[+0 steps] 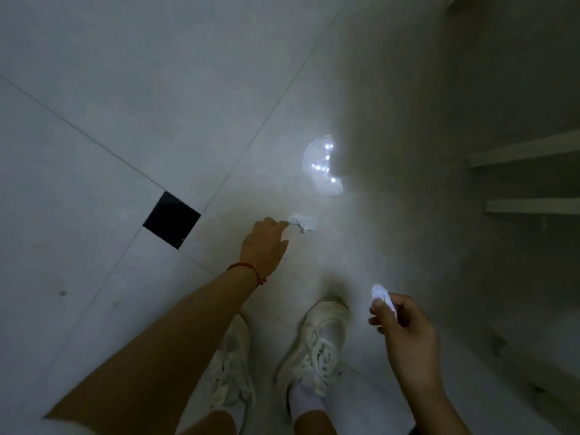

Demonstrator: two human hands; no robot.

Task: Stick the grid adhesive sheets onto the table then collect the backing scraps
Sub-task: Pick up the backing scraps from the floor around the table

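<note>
I look down at a pale tiled floor (125, 105) in dim light. A small white backing scrap (303, 221) lies on the floor ahead of my feet. My left hand (263, 244), with a red string at the wrist, reaches down to it, and its fingertips touch or pinch the scrap's left edge; the exact grip is too small to tell. My right hand (405, 324) is held at the lower right and pinches a crumpled white bundle of scraps (381, 298) between thumb and fingers. No table or grid sheet is in view.
My two white sneakers (317, 343) stand at the bottom centre. A round lamp reflection (323, 164) glares on the floor beyond the scrap. A black square inset (172, 219) sits in the tiles at left. White shelves (527, 180) run along the right side.
</note>
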